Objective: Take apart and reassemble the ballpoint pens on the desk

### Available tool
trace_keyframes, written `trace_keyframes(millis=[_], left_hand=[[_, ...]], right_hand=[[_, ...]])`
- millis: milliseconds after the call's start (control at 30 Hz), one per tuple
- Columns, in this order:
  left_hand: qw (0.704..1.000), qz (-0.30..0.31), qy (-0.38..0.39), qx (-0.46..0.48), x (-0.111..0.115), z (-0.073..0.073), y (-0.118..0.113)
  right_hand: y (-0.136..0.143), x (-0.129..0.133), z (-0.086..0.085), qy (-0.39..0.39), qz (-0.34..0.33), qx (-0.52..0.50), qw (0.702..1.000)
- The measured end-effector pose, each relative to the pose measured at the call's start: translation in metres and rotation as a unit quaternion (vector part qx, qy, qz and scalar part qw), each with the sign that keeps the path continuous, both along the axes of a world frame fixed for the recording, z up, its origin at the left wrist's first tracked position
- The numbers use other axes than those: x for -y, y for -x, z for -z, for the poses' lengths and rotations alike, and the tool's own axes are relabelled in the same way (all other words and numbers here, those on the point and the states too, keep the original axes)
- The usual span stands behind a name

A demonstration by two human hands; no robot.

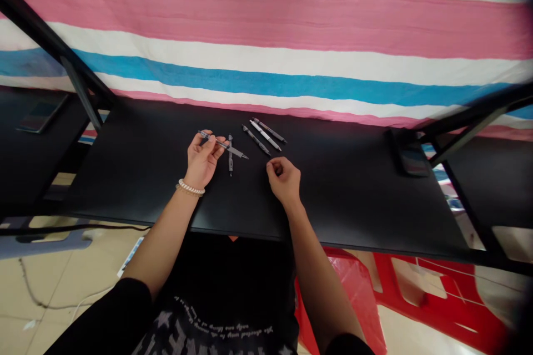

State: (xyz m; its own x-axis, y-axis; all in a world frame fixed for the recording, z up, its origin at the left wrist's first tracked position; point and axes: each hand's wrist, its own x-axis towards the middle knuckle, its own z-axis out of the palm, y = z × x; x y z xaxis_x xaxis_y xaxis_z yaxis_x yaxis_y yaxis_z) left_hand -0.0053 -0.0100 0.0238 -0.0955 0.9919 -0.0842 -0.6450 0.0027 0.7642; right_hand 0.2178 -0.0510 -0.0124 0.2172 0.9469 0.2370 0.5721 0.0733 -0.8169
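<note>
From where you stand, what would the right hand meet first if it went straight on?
The right hand would likely meet the nearest dark pen, lying just ahead; the hand's height is unclear, so it might pass above.

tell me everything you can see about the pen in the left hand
The pen is slim and straight, apparently plastic, with a dark barrel, a greyish section toward the front and a narrow, pointed tip. The left hand grips it between thumb and fingers, hiding part of the barrel. It slants, its tip toward the right and nearer the wearer. It appears above the black table, crossing in view over a second pen; whether the two touch is unclear.
</note>
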Motion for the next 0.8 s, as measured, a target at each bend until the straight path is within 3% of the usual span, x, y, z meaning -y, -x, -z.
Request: trace_keyframes(millis=[333, 400, 533, 600, 700, 800], left_hand=[[1.0, 0.011, -0.007, 0.008, 0.001, -0.002, -0.001], [1.0, 0.015, -0.01, 0.007, 0.001, -0.002, -0.002], [1.0, 0.014, -0.017, -0.002, 0.0, 0.0, -0.002], [1.0, 0.009, -0.017, -0.009, -0.001, 0.001, -0.002], [1.0, 0.004, -0.02, -0.014, -0.003, 0.002, -0.001], [0.999, -0.006, -0.031, -0.016, -0.003, 0.003, -0.001]], right_hand=[[0.01, -0.002, -0.009, -0.002, 0.006, -0.069, 0.998], [0.016, -0.002, -0.017, 0.002, -0.036, -0.1, 0.994], [0.036, -0.008, -0.037, -0.002, -0.195, -0.176, 0.965], [0.047, -0.016, -0.043, -0.001, -0.232, -0.204, 0.951], [0.06, -0.032, -0.041, 0.004, -0.224, -0.239, 0.945], [0.066, -0.044, -0.029, -0.008, -0.192, -0.256, 0.948]])
